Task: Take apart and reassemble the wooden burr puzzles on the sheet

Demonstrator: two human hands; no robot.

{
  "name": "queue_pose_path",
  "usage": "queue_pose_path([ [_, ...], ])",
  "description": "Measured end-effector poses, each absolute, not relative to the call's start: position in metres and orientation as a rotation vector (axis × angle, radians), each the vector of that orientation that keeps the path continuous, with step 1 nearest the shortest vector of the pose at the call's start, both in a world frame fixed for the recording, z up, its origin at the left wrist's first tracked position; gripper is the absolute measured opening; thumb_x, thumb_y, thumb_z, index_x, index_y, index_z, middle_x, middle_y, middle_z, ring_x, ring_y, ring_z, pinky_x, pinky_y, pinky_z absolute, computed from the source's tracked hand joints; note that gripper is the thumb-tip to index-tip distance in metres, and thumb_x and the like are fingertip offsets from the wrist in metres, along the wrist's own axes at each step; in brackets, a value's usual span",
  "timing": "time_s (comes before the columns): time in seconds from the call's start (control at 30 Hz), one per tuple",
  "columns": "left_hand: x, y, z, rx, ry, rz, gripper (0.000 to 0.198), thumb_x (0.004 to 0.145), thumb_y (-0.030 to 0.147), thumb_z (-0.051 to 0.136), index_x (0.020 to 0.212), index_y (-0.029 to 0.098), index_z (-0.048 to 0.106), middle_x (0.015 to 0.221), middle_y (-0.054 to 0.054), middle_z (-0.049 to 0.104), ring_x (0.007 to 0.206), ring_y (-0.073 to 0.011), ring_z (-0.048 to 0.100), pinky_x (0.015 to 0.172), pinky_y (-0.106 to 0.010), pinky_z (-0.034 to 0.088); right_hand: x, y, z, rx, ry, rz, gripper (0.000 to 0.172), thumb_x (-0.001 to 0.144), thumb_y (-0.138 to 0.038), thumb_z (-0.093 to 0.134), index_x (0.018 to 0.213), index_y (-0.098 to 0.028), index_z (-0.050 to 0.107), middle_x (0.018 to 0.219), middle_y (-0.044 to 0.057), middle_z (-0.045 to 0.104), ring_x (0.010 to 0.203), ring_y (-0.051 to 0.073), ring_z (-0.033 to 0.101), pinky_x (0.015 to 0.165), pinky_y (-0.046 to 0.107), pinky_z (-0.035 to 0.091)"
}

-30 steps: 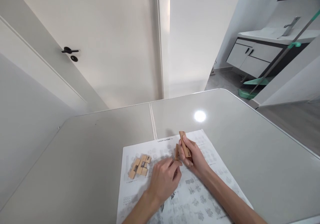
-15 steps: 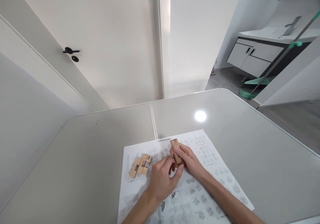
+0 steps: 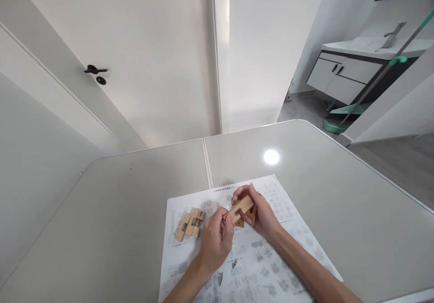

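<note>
While the left hand (image 3: 216,237) clamps fingertips on a notched wooden block (image 3: 244,204) above the printed sheet (image 3: 244,276), the right hand (image 3: 266,212) curls fingers around it and further pieces (image 3: 240,224), seemingly for steadiness, and loose blocks (image 3: 191,225) lie on the sheet's left, likely within reach.

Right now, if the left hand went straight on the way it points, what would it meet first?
Probably the right hand: the left hand holds a notched wooden block angled toward it, though depth is hard to judge.
</note>
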State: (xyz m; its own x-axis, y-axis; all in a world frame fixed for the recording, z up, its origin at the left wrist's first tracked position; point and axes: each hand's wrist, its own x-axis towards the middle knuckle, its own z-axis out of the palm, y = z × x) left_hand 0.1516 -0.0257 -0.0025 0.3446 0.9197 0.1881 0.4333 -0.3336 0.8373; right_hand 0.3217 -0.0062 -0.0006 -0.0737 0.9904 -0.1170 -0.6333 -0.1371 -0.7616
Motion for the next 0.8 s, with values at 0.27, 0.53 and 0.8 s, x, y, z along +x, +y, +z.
queue_pose_path([
  [0.27, 0.1503, -0.0231, 0.0002, 1.975, 1.179, 0.859, 0.026, 0.102, 0.03, 0.042, 0.077, 0.024, 0.037, 0.061, 0.007, 0.038, 0.052, -0.0118, 0.038, 0.055, -0.025, 0.031, 0.3249, -0.0049, 0.0045, -0.793, -0.553, 1.672, 0.04, 0.089, -0.061, 0.069, 0.086, -0.021, 0.063, 0.107, 0.008, 0.07, 0.09, 0.028, 0.076, 0.028, 0.014, 0.024],
  [0.53, 0.147, -0.0202, 0.0066, 2.036, 1.112, 0.751, 0.027, 0.103, 0.03, 0.042, 0.077, 0.023, 0.041, 0.062, 0.006, 0.041, 0.054, -0.0124, 0.04, 0.056, -0.025, 0.033, 0.3245, -0.0058, 0.0053, -0.814, -0.561, 1.726, 0.039, 0.093, -0.062, 0.063, 0.1, -0.024, 0.059, 0.107, 0.008, 0.073, 0.086, 0.027, 0.077, 0.025, 0.012, 0.02],
  [0.8, 0.146, -0.0183, 0.0044, 1.976, 1.098, 0.647, 0.026, 0.107, 0.035, 0.038, 0.087, 0.023, 0.048, 0.065, 0.006, 0.049, 0.056, -0.0132, 0.044, 0.058, -0.026, 0.034, 0.3257, -0.0079, 0.0067, -0.837, -0.659, 1.769, 0.044, 0.093, -0.068, 0.06, 0.103, -0.025, 0.061, 0.113, 0.006, 0.074, 0.066, 0.016, 0.07, 0.028, 0.013, 0.02],
])
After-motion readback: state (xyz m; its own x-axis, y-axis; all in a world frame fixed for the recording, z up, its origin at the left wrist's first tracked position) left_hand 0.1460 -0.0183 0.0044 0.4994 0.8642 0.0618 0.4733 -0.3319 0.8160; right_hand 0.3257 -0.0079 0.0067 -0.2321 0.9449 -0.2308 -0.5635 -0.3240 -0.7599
